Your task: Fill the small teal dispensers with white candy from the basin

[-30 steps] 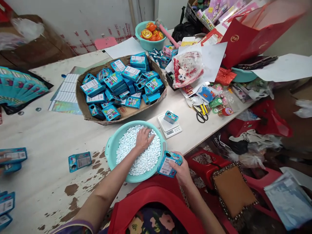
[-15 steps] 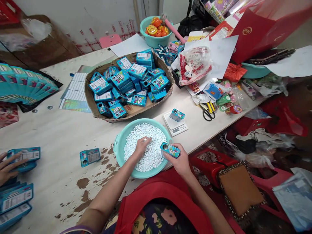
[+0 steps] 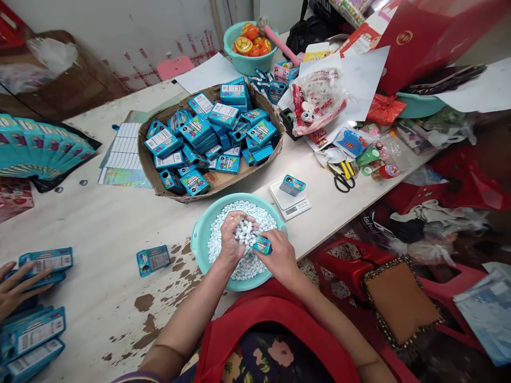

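Observation:
Over a turquoise basin (image 3: 198, 250) of small white pieces, my left hand (image 3: 233, 236) is cupped palm up around a heap of white pieces (image 3: 245, 232). My right hand (image 3: 279, 255) grips a small blue box (image 3: 262, 245), whose end is at the edge of that heap. Another blue box (image 3: 293, 185) rests on a small white scale (image 3: 289, 202) right of the basin. Behind the basin stands a cut-down carton (image 3: 215, 192) piled with blue boxes (image 3: 195, 130). A single blue box (image 3: 153, 260) lies on the table to the left.
At the left edge, another person's hand (image 3: 18, 287) touches stacked blue boxes (image 3: 35, 332). Scissors (image 3: 344, 178) and a plastic bag with a rabbit figure (image 3: 319, 101) lie at the right. A second basin (image 3: 249, 64) holds orange toys. Red stools (image 3: 347, 271) stand below the table edge.
My left hand has come up out of the white pieces with a palmful of them. My right hand has moved left, bringing the blue box against the heap. The view has shifted slightly.

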{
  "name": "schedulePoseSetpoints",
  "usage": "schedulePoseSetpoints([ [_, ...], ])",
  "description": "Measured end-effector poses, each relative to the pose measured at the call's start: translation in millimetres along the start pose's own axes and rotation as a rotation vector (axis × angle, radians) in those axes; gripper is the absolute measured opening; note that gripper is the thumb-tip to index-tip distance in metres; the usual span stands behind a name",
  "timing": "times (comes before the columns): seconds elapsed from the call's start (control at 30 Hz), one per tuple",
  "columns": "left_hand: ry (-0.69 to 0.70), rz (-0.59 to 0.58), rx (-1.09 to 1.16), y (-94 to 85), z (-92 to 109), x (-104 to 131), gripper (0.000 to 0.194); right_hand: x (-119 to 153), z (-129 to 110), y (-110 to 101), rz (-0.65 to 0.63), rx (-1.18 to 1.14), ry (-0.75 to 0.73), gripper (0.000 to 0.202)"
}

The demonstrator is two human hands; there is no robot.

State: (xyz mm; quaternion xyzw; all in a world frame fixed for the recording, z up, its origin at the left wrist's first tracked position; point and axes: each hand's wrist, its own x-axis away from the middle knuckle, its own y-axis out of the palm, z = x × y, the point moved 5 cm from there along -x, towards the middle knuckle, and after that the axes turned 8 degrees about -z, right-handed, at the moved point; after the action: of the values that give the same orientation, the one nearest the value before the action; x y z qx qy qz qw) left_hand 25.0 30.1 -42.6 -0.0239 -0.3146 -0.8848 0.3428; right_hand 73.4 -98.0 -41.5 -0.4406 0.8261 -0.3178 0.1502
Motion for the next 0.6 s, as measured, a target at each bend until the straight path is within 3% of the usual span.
schedulePoseSetpoints([
  [0.6, 0.055, 0.020, -0.091, 7.0, 1.7, -12.3, 0.023, -12.6, 4.0, 1.1, 0.044, -0.047, 0.042, 0.031],
])
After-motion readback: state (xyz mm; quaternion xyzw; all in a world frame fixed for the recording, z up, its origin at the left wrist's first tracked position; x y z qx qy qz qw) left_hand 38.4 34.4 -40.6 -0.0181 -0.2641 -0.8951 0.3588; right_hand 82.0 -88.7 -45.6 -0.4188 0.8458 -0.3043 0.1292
